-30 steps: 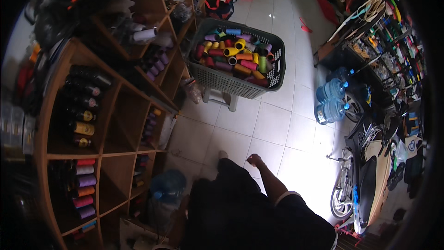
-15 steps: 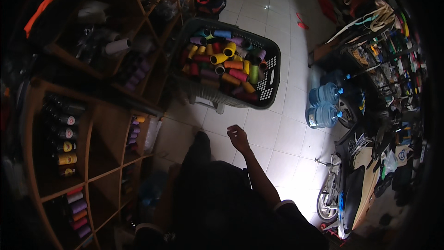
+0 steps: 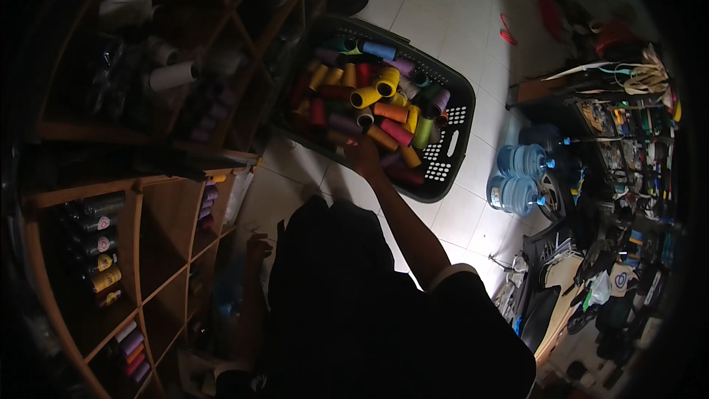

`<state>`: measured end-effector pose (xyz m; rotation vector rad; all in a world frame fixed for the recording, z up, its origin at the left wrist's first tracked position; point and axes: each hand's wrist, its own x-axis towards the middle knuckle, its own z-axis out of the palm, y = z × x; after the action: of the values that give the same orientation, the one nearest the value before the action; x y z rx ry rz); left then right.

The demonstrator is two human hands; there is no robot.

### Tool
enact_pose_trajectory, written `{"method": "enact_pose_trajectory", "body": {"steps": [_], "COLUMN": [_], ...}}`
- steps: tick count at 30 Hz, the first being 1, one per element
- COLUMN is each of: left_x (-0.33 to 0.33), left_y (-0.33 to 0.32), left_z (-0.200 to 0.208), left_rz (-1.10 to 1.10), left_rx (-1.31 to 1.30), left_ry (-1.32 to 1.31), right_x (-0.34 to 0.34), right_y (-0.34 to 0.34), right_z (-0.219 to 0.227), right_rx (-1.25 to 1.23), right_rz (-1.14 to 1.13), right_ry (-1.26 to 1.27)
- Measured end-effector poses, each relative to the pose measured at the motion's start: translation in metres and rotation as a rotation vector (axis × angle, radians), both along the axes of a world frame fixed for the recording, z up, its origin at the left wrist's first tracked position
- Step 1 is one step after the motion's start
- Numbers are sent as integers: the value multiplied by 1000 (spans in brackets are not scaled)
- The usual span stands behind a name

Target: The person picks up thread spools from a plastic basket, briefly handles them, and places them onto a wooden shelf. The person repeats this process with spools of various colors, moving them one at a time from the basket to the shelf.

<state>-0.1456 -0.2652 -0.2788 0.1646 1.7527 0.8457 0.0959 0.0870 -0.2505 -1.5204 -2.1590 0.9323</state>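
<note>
The fingers (image 3: pixel 351 145) of the right hand (image 3: pixel 362 158) are at the near edge of the dark plastic basket (image 3: pixel 464 137), over its rim and just beside the nearest spools; whether they are clamped on the rim, on a spool or on nothing, I cannot tell. The spools of thread (image 3: pixel 391 111) lie heaped inside the basket, tilted every way. Each one looks light and fairly stiff, a wound cone on a hollow core; the smooth thread may slip a little under a loose grip, and rough handling could snag or loosen the winding. An exposed one, such as the yellow spool (image 3: pixel 387 82) toward the basket's far side, would best be taken around its middle, or by the open end of the core. The full basket is likely much heavier, its thin wall inclined to flex; the slot in its right end and the rim look the firmest holds.

Outward from the basket, the left hand (image 3: pixel 258 247) hangs to its near left, fingers loosely apart, nothing visible in them, near the wooden shelf (image 3: pixel 170 214). That shelf, left of the basket, carries more spools (image 3: pixel 132 353). Right of the basket, well apart, stand blue water bottles (image 3: pixel 515 193) on the tiled floor (image 3: pixel 484 85).
</note>
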Motion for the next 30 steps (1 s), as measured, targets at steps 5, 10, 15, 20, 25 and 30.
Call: {"method": "enact_pose_trajectory", "body": {"steps": [5, 10, 15, 20, 25, 30], "left_x": [37, 92, 130, 176, 143, 137], "left_y": [-40, -75, -180, -145, -41, -5], "left_z": [22, 33, -77, -65, 13, 35], "left_rz": [339, 549, 230, 129, 471, 640], "left_rx": [-345, -404, -241, -54, -293, -301], "left_ry": [-51, -94, -74, 32, -57, -67], "right_x": [-34, -63, -46, -46, 10, 10], "right_y": [49, 60, 71, 67, 58, 56], "right_z": [-43, -62, -40, -14, 20, 37], "right_rx": [303, 202, 22, 123, -323, -230], "right_rz": [251, 295, 332, 547, 509, 593], "right_ry": [-105, -494, -605, -554, -543, -534]}}
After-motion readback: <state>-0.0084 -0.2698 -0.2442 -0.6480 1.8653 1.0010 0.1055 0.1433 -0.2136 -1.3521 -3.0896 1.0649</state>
